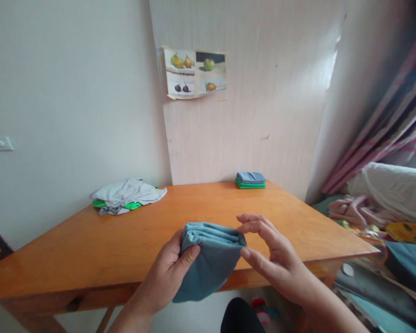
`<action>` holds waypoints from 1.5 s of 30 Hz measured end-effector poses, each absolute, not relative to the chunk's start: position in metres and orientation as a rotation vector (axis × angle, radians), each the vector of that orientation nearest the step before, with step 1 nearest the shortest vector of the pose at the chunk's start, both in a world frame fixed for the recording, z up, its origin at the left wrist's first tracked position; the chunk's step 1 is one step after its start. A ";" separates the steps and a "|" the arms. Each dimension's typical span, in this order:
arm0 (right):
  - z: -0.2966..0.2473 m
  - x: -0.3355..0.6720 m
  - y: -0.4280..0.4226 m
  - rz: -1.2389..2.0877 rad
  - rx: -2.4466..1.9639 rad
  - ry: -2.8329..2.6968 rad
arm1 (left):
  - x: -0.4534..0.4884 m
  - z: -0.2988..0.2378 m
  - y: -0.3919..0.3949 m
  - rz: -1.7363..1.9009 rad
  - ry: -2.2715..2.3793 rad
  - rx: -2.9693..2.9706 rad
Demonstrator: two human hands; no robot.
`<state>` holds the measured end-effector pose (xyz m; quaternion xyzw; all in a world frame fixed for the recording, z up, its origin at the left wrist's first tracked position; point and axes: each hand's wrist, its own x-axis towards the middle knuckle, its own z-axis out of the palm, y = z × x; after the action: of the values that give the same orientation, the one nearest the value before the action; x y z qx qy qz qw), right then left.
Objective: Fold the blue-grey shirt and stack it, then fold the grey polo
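A folded blue-green cloth garment, in several layers, is held up in front of the table's near edge. My left hand grips its left side, thumb across the front and the other fingers hidden behind. At the right end of the bundle is my right hand, its fingers spread and not closed round it. The right thumb and index fingertips are at the cloth's upper right corner, seemingly touching it. Folded edges show along the top, while the lower part hangs in a rounded shape.
On the wooden table, a loose pile of grey and green clothes lies at the back left. A neat folded stack, blue-grey over green, sits at the back right. Beyond the right edge are a curtain and assorted cloth items.
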<state>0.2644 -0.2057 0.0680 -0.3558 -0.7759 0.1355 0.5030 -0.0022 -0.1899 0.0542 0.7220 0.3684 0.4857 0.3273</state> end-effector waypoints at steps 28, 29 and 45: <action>0.058 0.251 -0.209 0.871 -0.891 -1.869 | -0.009 0.034 -0.196 1.228 0.749 1.456; 0.057 0.250 -0.209 0.873 -0.887 -1.857 | -0.008 0.033 -0.196 1.224 0.725 1.415; 0.012 0.222 -0.210 1.627 -0.540 -1.450 | 0.018 0.038 -0.189 1.472 0.638 0.888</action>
<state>0.2222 -0.2100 0.0122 -0.2169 -0.5820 0.6530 0.4333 0.0184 -0.1892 0.0376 0.3846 0.2761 0.6371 0.6083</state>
